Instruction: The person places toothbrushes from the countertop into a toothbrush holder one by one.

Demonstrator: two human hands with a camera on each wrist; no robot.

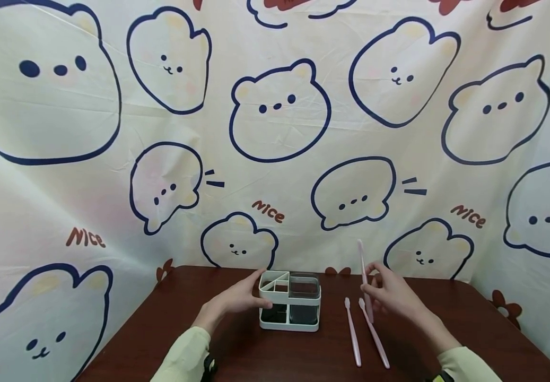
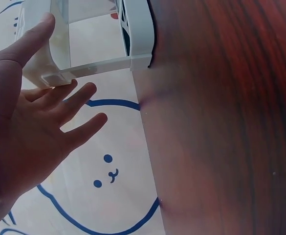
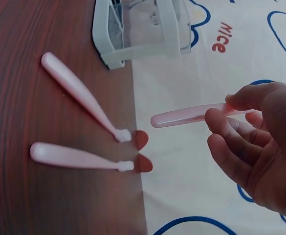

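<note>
A white compartment organizer [image 1: 290, 303] with a clear cup section stands on the dark wooden table [image 1: 198, 339]. My left hand [image 1: 259, 295] rests against its left side with straight, spread fingers; in the left wrist view the left hand [image 2: 67, 63] touches the organizer [image 2: 135, 44] with thumb and fingertips. My right hand [image 1: 369, 287] pinches a pink toothbrush [image 1: 363, 273] that stands nearly upright, right of the organizer. In the right wrist view the right hand [image 3: 223, 108] holds that toothbrush [image 3: 182, 117] between thumb and fingers.
Two more pink toothbrushes [image 1: 352, 333] [image 1: 375, 335] lie side by side on the table right of the organizer, bristles away from me. A bear-print cloth [image 1: 275, 132] hangs close behind and at both sides of the table.
</note>
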